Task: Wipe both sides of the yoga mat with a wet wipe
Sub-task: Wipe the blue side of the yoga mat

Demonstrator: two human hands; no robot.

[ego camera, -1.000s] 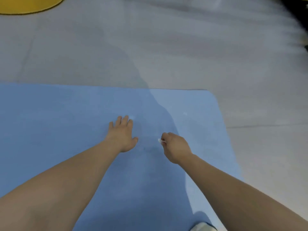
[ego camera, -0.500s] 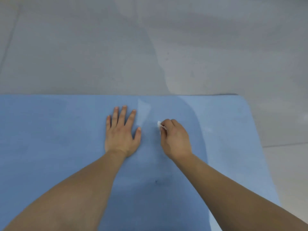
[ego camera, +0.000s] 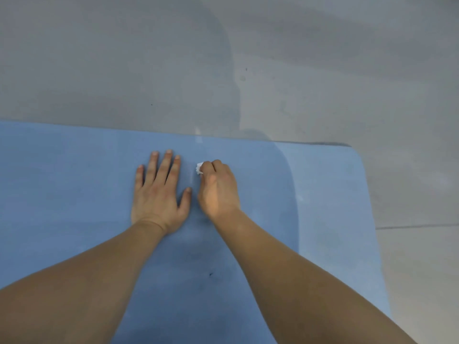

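Prob gym/studio: blue yoga mat point(ego camera: 74, 182) on bare grey floor point(ego camera: 124, 58)

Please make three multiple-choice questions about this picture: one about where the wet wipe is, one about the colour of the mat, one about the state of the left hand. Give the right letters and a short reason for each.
1. Where is the wet wipe?
A. Bunched in the right hand
B. Lying on the grey floor
C. Under the left hand

2. What colour is the yoga mat?
A. Green
B. Blue
C. Red

3. How is the left hand?
A. Curled in a fist above the mat
B. Pinching the mat's edge
C. Flat on the mat, fingers straight

Answers:
1. A: a white bit of wipe sticks out past the curled fingers of the right hand.
2. B: the mat is light blue against the grey floor.
3. C: the palm lies down on the mat with the fingers stretched and slightly spread.
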